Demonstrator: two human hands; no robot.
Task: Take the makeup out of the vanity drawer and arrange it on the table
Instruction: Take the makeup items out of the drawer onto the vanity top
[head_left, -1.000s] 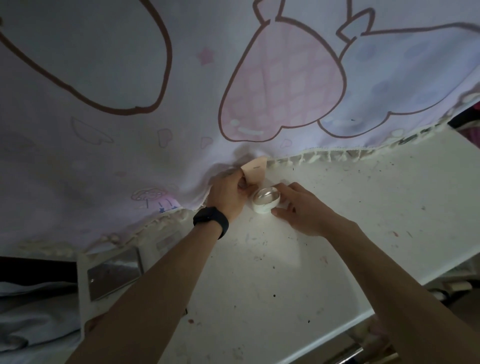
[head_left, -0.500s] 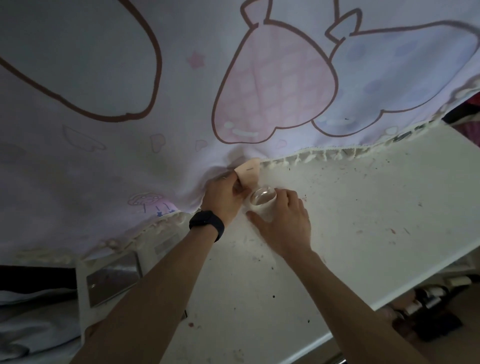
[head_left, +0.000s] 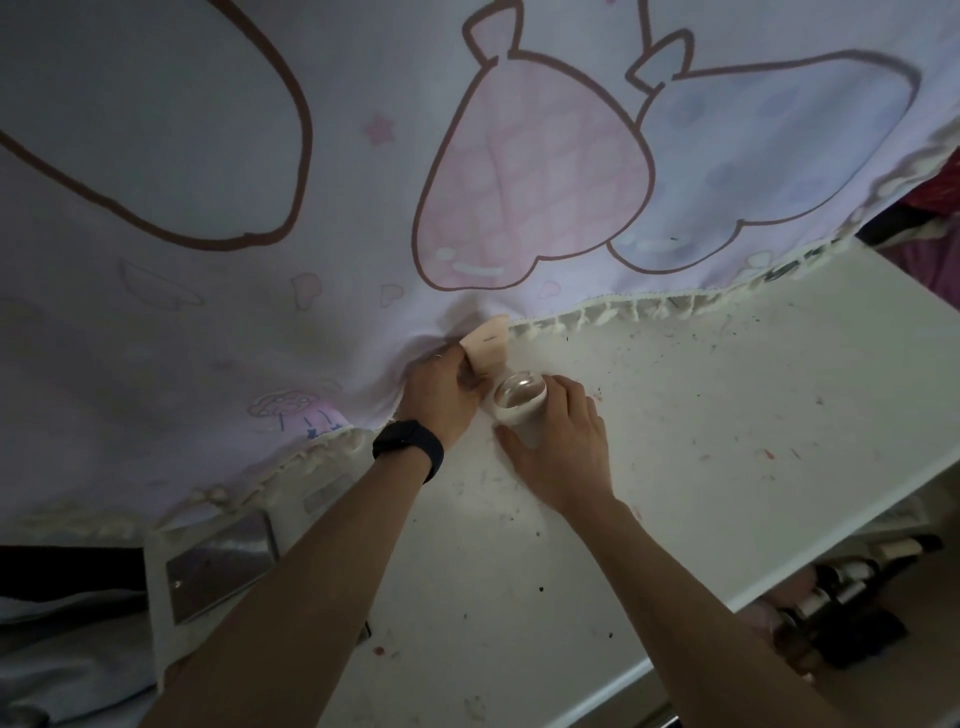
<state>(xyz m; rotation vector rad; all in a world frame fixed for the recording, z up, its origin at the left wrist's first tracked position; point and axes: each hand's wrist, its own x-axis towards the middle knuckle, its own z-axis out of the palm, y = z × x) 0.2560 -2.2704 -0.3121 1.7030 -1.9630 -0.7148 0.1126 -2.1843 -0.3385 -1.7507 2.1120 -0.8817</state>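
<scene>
A small white jar with a clear domed lid (head_left: 519, 397) stands on the white table (head_left: 701, 426) near the cloth's fringe. My right hand (head_left: 563, 452) curls round the jar from the right and front. Just left of it, my left hand (head_left: 441, 387), with a black watch on the wrist, pinches a peach-coloured tube (head_left: 488, 345) that stands upright against the cloth. The tube and the jar are almost touching.
A pale cloth (head_left: 260, 291) printed with large strawberries hangs over the back of the table, fringe along its edge. A white box with a shiny panel (head_left: 221, 564) lies at the left. Several dark bottles sit in the open drawer (head_left: 841, 587) below the table's right edge.
My right hand has shifted from beside the jar to curl round it from the front. The view has drifted slightly; my left hand still holds the tube.
</scene>
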